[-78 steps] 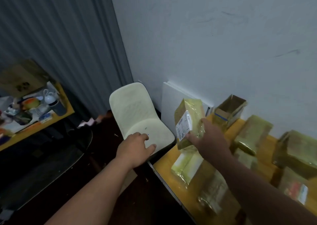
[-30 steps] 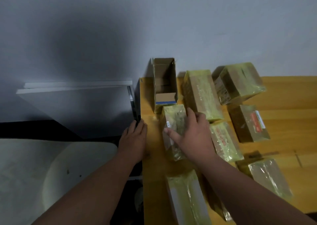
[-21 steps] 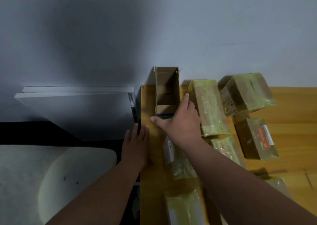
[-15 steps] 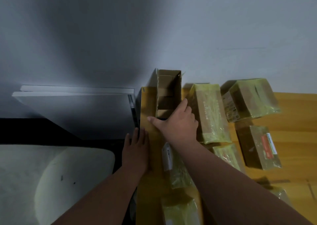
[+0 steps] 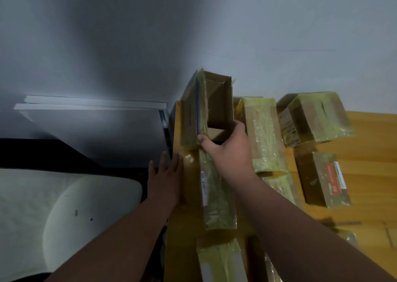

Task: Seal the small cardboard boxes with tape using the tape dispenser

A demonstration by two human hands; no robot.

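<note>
— What have your fingers got hold of?

— Your right hand (image 5: 228, 152) is closed around the near end of the open box (image 5: 217, 107): your thumb presses its near left corner and your fingers (image 5: 239, 127) wrap over its right wall. The box is tipped up on its side against the wall (image 5: 193, 34), its open face turned toward you, with yellowish tape over its left side.

— And your left hand?

— Your left hand (image 5: 166, 174) lies flat with the fingers stretched out on the left edge of the desk (image 5: 369, 144), holding nothing.

— Where are the other boxes?

— A taped box with a white label (image 5: 216, 198) lies on the desk just under your right wrist, and another one (image 5: 221, 262) lies nearer to you at the bottom edge. To the right of your hand sits a long taped box (image 5: 263, 133), then a squarer one (image 5: 313, 118) by the wall, tilted. A box with a red label (image 5: 322, 178) lies in front of that. All are wrapped in yellowish tape.

— And off the desk?

— White boards (image 5: 92, 114) lean against the wall to the left, and a pale chair (image 5: 64, 213) stands beside your left forearm.
</note>
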